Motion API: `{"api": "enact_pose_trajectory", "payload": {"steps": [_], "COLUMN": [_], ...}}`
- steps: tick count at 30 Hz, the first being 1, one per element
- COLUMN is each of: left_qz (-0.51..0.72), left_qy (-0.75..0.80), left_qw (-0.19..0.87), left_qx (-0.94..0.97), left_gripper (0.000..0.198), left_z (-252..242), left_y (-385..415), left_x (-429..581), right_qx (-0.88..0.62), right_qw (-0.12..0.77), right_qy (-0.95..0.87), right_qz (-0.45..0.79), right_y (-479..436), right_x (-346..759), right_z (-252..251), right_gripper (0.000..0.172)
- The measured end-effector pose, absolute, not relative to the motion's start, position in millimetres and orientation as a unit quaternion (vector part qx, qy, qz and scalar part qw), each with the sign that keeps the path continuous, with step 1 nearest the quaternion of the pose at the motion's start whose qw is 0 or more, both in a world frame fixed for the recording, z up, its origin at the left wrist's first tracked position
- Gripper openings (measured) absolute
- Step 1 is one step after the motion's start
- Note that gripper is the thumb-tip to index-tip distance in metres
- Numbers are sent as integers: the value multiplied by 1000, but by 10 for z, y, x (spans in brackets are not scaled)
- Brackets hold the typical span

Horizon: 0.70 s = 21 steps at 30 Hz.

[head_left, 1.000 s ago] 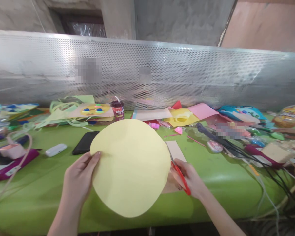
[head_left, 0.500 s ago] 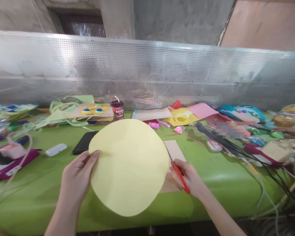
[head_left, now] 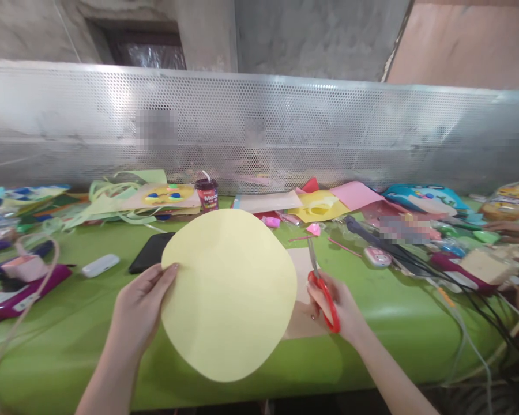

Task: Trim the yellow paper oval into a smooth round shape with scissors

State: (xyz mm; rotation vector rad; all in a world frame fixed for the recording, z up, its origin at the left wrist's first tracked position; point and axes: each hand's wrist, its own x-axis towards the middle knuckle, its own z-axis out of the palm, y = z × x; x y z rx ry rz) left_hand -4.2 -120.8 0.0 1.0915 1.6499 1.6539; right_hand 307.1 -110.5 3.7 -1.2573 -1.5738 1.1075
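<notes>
A large, roughly round sheet of pale yellow paper (head_left: 229, 297) is held up over the green table (head_left: 372, 346). My left hand (head_left: 145, 300) pinches its left edge between thumb and fingers. Red-handled scissors (head_left: 328, 305) are in my right hand (head_left: 341, 305), just right of the paper, with the blades pointing up and slightly parted. The blades do not touch the yellow paper. Behind the paper and my right hand lies a beige sheet (head_left: 300, 259), partly hidden.
A black phone (head_left: 149, 253) and white case (head_left: 100, 266) lie left. A cup (head_left: 206, 195), paper scraps (head_left: 320, 206) and a craft face (head_left: 166, 196) line the back. Cables (head_left: 462, 305) and another person's hand (head_left: 510, 232) are at right.
The scissors have moved away from the paper's right edge, and their blades now point more upright. The yellow paper and my left hand have shifted slightly right.
</notes>
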Motion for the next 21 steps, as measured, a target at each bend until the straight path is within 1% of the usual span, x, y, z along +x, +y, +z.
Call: {"api": "enact_pose_trajectory", "payload": {"steps": [3, 7, 10, 13, 16, 18, 21], "left_qz": [605, 542, 496, 472, 475, 459, 437], "left_qy": [590, 581, 543, 506, 464, 461, 452], "left_qw": [377, 396, 424, 460, 476, 469, 483], "left_qx": [379, 460, 528, 557, 576, 597, 609], "left_gripper": [37, 37, 38, 39, 33, 30, 32], "left_z": [78, 250, 381, 473, 527, 554, 583], "left_y": [-1164, -1035, -870, -664, -447, -311, -126], "left_x": [-49, -25, 13, 31, 21, 17, 36], "right_qx": [-493, -452, -401, -398, -402, -394, -403], "right_qw": [426, 445, 434, 411, 422, 428, 420], "right_qy": [-618, -663, -712, -758, -777, -782, -778], "right_qz": [440, 398, 379, 313, 238, 225, 238], "right_y": [-1021, -784, -526, -250, 0, 144, 328], "right_x": [3078, 3002, 2881, 2781, 2748, 2754, 2785], "right_z": [222, 570, 750, 811, 806, 792, 767], "right_gripper": [31, 26, 24, 22, 23, 25, 28]}}
